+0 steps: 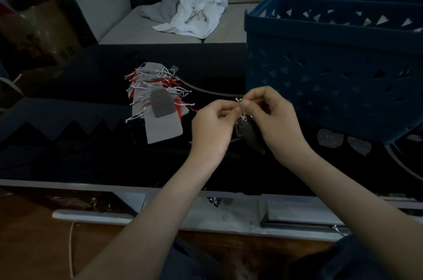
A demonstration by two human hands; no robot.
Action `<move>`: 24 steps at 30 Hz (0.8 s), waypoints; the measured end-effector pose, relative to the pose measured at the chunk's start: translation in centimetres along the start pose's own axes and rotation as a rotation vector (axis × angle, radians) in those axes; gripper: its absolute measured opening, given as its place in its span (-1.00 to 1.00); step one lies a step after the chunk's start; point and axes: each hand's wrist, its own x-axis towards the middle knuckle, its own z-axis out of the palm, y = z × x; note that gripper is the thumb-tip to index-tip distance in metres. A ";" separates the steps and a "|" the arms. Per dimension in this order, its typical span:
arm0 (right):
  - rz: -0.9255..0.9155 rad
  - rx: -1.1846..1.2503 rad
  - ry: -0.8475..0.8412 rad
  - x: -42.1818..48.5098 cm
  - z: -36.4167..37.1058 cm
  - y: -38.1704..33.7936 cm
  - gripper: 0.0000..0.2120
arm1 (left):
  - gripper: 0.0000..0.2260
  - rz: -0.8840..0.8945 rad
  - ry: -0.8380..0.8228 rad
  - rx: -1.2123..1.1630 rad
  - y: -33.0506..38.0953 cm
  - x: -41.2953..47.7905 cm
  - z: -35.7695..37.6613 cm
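Note:
A small dark grey drawstring pouch (250, 136) hangs between my hands above the black table. My left hand (211, 126) and my right hand (273, 119) both pinch its white drawstrings (240, 105) at the top, fingertips close together. To the left lies a pile of flat grey and red drawstring pouches (158, 99), with a dark grey pouch on top and white cords sticking out sideways.
A blue plastic basket (336, 66) stands at the right on the black table (91, 87). Behind is a sofa with crumpled white and grey cloths (192, 13). A cardboard box (43, 25) sits at the far left. A white shelf edge runs below the table front.

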 end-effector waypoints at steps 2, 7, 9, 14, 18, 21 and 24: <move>-0.012 -0.015 -0.010 0.0 0.0 0.0 -0.94 | -0.90 0.019 -0.031 0.023 -0.1 0.0 0.0; -0.023 -0.024 0.005 0.1 -0.3 -0.2 -0.92 | -0.84 0.050 -0.099 -0.008 0.4 -0.2 -0.2; -0.042 -0.042 0.018 0.3 -0.5 -0.3 -0.90 | -0.84 0.052 -0.126 -0.084 0.7 -0.4 -0.2; -0.112 -0.119 -0.004 0.2 -0.8 -0.4 -0.91 | -0.89 0.025 -0.102 -0.183 0.7 -0.6 0.0; -0.130 -0.126 -0.066 0.0 -0.7 -0.6 -0.84 | -0.91 -0.027 -0.019 -0.262 0.6 -0.5 0.1; -0.120 -0.095 -0.080 -0.2 -0.7 -0.8 -0.83 | -0.88 -0.024 0.007 -0.304 0.7 -0.4 0.1; -0.116 -0.042 -0.080 -0.3 -0.7 -1.2 -0.86 | -0.88 -0.013 0.013 -0.343 0.9 -0.4 0.1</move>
